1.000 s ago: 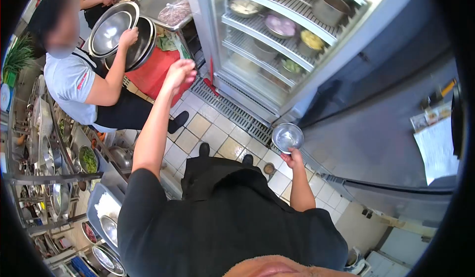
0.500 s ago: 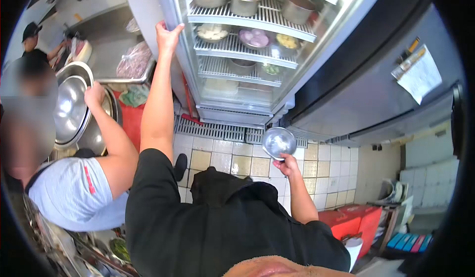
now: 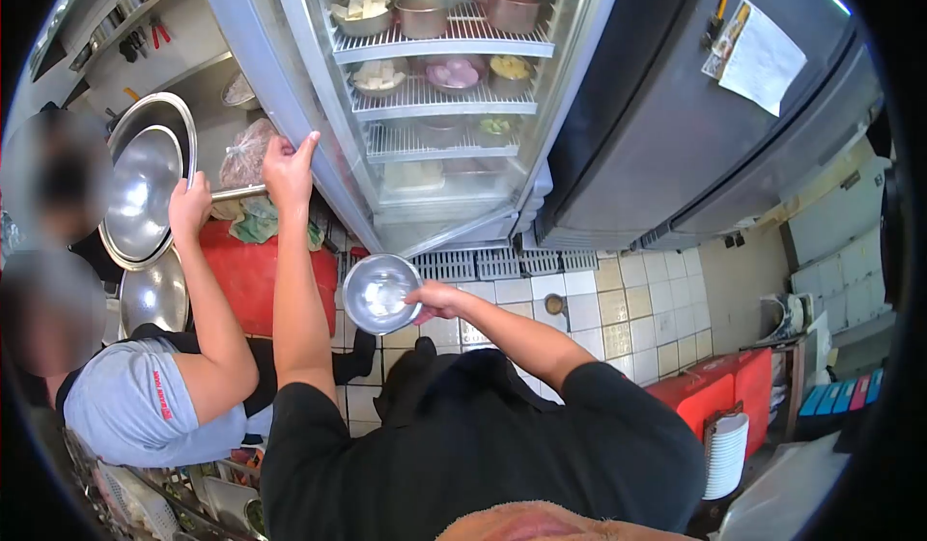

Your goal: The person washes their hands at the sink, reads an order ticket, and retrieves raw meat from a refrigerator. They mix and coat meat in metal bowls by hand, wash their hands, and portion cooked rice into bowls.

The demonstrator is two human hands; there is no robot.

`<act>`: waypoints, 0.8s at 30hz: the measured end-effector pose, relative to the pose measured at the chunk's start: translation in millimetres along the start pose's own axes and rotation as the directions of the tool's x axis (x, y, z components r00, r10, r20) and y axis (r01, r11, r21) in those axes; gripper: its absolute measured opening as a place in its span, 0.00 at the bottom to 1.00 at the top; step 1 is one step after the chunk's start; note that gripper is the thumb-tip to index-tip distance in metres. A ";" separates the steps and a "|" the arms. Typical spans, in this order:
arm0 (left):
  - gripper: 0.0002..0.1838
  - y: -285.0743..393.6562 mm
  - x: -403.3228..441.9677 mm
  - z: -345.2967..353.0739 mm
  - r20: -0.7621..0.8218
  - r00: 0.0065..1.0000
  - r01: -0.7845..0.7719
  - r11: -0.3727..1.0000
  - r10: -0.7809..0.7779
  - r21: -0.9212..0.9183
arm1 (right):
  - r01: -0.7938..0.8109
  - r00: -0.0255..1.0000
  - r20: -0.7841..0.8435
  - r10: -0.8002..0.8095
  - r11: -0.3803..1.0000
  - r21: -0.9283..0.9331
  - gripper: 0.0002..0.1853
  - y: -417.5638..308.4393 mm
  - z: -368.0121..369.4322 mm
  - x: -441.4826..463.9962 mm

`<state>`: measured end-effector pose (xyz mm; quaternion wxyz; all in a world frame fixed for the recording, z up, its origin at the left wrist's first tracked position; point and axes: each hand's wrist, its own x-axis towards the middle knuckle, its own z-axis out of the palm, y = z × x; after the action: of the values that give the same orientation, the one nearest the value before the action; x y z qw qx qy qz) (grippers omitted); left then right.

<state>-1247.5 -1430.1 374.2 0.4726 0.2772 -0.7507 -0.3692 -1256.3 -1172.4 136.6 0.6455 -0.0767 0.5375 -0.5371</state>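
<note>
Far left, a co-worker's hand (image 3: 190, 208) is gripping big metal basins (image 3: 145, 193), just beside our person's left hand. A clear bag (image 3: 248, 159) is sitting right behind that left hand (image 3: 290, 174), whose thumb is pointing up and fingers are curling by the pale upright (image 3: 275, 87). Are they clamping on? I can't tell. But that upright is showing wider than half a second ago, so the door seems to be swinging!

And here's the big move: the small metal bowl (image 3: 377, 295) is coming across from the right, now hanging between the hands. The right hand (image 3: 441, 299) is clamping its rim, the two hands staying apart. Beyond them, the lit fridge (image 3: 444, 108) is showing its filled shelves. Bowl and left hand are drawing closer, so I'm reading both hands as working at the fridge now.
</note>
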 end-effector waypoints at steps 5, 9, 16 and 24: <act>0.13 34.7 -81.7 -31.2 0.080 0.996 -0.030 0.993 0.040 -0.118 | -0.113 0.981 0.146 0.129 0.987 -0.116 0.14 6.6 64.8 39.5; 0.08 44.1 -122.4 -90.7 0.512 0.859 0.268 0.870 -0.021 -0.414 | -0.109 0.986 0.121 0.117 0.992 -0.069 0.13 3.6 98.5 54.0; 0.32 -187.1 -109.0 -110.1 0.441 0.887 0.062 0.983 -0.134 0.174 | 0.202 0.966 -0.198 -0.164 0.960 0.193 0.16 -6.8 111.9 37.3; 0.16 -210.3 -152.6 -15.6 0.904 0.190 0.848 0.527 -0.384 0.046 | 0.421 0.784 -0.555 -0.279 0.895 0.145 0.27 13.9 57.7 -2.0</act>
<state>-1158.1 -1438.6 129.8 -0.1005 0.2276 -0.5686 -0.7841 -1202.7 -1192.7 152.1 0.3680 0.0578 0.5923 -0.7145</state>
